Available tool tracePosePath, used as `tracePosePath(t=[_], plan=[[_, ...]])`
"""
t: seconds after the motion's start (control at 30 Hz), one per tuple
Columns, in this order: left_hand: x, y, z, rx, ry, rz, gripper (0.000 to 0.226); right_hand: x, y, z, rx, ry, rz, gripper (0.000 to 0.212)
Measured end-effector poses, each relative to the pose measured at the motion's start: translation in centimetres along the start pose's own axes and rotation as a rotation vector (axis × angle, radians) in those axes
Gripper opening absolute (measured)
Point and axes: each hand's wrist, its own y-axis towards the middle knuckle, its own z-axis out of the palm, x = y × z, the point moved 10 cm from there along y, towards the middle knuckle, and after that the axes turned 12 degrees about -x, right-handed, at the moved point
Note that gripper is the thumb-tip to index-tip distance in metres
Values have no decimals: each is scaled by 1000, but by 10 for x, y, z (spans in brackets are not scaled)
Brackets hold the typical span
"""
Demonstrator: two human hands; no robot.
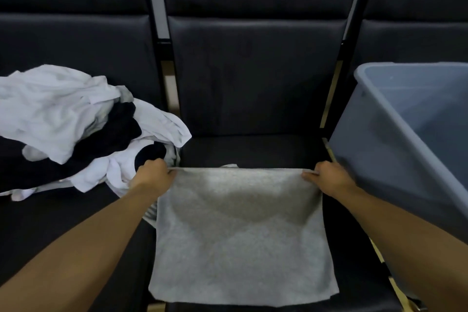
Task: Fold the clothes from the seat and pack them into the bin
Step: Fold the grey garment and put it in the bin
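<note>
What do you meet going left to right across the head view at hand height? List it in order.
Pile of clothes → left hand → grey cloth → right hand → bin. Each hand pinches a far corner of the cloth.

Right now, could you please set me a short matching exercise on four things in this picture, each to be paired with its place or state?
Things:
1. grey garment
2. pile of clothes
3. bin
4. left hand

Places or states:
A. heaped unfolded on the left seat
B. stands at the right, open-topped
C. pinches the garment's far left corner
D. spread flat on the middle seat, held at both far corners

Pairs: 1-D, 2-A, 3-B, 4-C
</note>
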Motion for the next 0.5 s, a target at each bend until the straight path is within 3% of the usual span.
tracePosePath(t=[0.1, 0.17, 0.23, 0.3, 0.4, 0.5], plan=[[-7, -5, 4, 1, -37, 16, 25, -2, 1, 5, -32, -9, 33, 36], [-22, -15, -4, -63, -26, 79, 31, 12, -2, -6, -154, -59, -12, 24], [-46, -35, -16, -159, 53, 152, 41, 46, -13, -15, -317, -86, -156, 28], [-75, -62, -13, -96, 10, 170, 41, 98, -33, -14, -400, 39, -377, 31], [-114, -112, 24, 190, -10, 202, 63, 170, -66, 23, -198, 144, -689, 36], [-126, -153, 55, 366, 45, 199, 97, 186, -82, 75, 130, 23, -696, 51]])
